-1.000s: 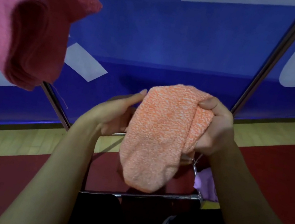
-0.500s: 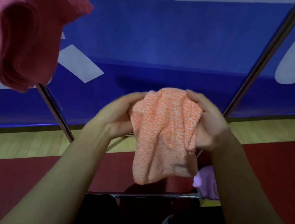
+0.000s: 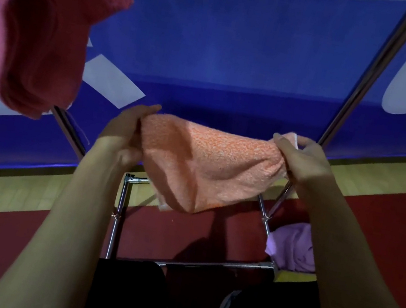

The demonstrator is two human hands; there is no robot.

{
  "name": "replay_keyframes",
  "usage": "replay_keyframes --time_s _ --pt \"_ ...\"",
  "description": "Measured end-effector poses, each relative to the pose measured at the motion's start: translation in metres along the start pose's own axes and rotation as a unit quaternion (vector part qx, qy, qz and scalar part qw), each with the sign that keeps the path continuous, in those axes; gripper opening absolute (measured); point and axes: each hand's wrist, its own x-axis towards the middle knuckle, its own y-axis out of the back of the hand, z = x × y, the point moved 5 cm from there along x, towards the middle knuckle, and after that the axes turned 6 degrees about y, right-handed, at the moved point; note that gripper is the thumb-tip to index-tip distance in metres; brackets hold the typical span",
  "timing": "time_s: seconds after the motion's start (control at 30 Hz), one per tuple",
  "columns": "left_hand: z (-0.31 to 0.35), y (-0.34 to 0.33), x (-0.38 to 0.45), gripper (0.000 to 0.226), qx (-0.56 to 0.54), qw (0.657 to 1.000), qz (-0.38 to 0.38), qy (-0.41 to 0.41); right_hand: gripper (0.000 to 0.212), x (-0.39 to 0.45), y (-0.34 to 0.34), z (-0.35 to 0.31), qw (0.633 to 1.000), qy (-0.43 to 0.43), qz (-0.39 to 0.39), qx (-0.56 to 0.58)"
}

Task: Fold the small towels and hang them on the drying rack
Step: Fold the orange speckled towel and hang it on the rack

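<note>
Pinched between thumb and fingertips of the left hand (image 3: 126, 130): the left top corner of an orange terry hand towel (image 3: 210, 167). Pinched likewise in the curled fingers of the right hand (image 3: 301, 161): the opposite corner, a small white tab poking out above the knuckles. Stretched between the two grips, held in the air in front of the body, upper edge near taut, lower part sagging to a rounded point with a pale hem showing at the bottom left.

Likely light and thoroughly limp, judging by the droop; no stiffness to hold a crease unaided. Looped pile probably grippy rather than slippery, and not fragile. Best taken at the corners or along the hemmed edge, as now; for the fold, corners brought together and the fold line left to hang under its own weight.

Beyond the hands: chrome tubes of the drying rack (image 3: 118, 209), a lower crossbar running beneath the towel and slanted bars rising left and right. Over the upper left bar, a folded pink towel (image 3: 36, 29), already hung. Low at the right, beside the right forearm, a lilac cloth (image 3: 294, 246) against the rack's corner.

Behind, a blue banner (image 3: 228, 49) bearing large white shapes, seemingly parts of letters, too cropped to read. No brand or legible label anywhere; towel tab blank from here.
</note>
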Motion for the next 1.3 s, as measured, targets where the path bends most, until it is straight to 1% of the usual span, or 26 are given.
replay_keyframes --time_s 0.03,0.07,0.1,0.13,0.2,0.23,0.3,0.37,0.43,0.5,0.57,0.7,0.87,0.93,1.0,1.13,1.2,1.27,1.3 --pt "-0.004 -0.001 -0.001 0.013 -0.045 0.998 -0.024 0.027 0.046 0.000 0.000 0.000 1.000 -0.002 0.004 0.005" --pt "-0.006 0.002 0.001 0.008 -0.079 0.996 -0.029 0.037 0.052 0.001 0.001 0.001 1.000 -0.001 0.009 0.017" --pt "-0.005 0.005 0.001 0.008 -0.094 0.995 -0.023 0.033 0.054 0.002 0.001 -0.001 1.000 0.008 0.006 0.029" --pt "-0.003 0.009 0.002 0.012 -0.088 0.996 -0.006 0.016 0.050 0.004 0.001 -0.003 0.999 0.032 -0.008 0.035" --pt "0.004 0.016 0.004 0.017 -0.047 0.998 0.030 -0.021 0.024 0.000 0.003 -0.015 0.995 0.097 -0.031 -0.018" --pt "0.008 0.020 0.006 0.018 -0.011 0.997 0.055 -0.049 0.020 -0.002 0.005 -0.019 0.990 0.125 -0.030 -0.058" --pt "0.014 0.026 0.006 0.024 0.086 0.983 0.113 -0.113 0.028 -0.006 0.006 -0.024 0.982 0.150 -0.022 -0.109" --pt "0.018 0.025 0.000 0.026 0.177 0.959 0.148 -0.167 0.031 -0.008 0.005 -0.025 0.978 0.160 -0.020 -0.130" --pt "0.020 0.024 -0.004 0.028 0.217 0.944 0.137 -0.207 0.034 -0.010 0.005 -0.029 0.973 0.175 -0.006 -0.153" --pt "0.021 0.025 -0.006 0.029 0.240 0.935 0.124 -0.232 0.033 -0.013 0.004 -0.033 0.957 0.206 0.005 -0.203" --pt "0.022 0.030 -0.006 0.026 0.255 0.927 0.130 -0.244 0.030 -0.013 0.003 -0.033 0.945 0.216 0.004 -0.245" --pt "0.022 0.033 -0.008 0.024 0.239 0.933 0.137 -0.232 0.023 -0.014 0.003 -0.032 0.943 0.203 -0.003 -0.264" --pt "0.020 0.036 -0.010 0.026 0.237 0.941 0.120 -0.210 0.013 -0.018 0.008 -0.034 0.946 0.216 0.005 -0.242" --pt "0.020 0.041 -0.007 0.019 0.214 0.951 0.122 -0.186 0.015 -0.019 0.011 -0.035 0.953 0.215 0.017 -0.212" --pt "0.020 0.042 -0.006 0.015 0.196 0.955 0.124 -0.184 0.018 -0.018 0.014 -0.036 0.965 0.203 0.032 -0.161" --pt "0.021 0.039 -0.008 0.019 0.210 0.941 0.149 -0.220 0.029 -0.017 0.015 -0.038 0.980 0.181 0.055 -0.064" --pt "0.020 0.042 -0.003 0.019 0.168 0.956 0.157 -0.183 0.033 -0.016 0.016 -0.038 0.981 0.177 0.070 -0.043" --pt "0.015 0.044 0.004 0.016 0.109 0.978 0.145 -0.108 0.027 -0.015 0.018 -0.038 0.981 0.174 0.082 -0.024" --pt "0.012 0.042 0.007 0.014 0.081 0.988 0.119 -0.063 0.022 -0.015 0.018 -0.038 0.981 0.172 0.091 -0.016"
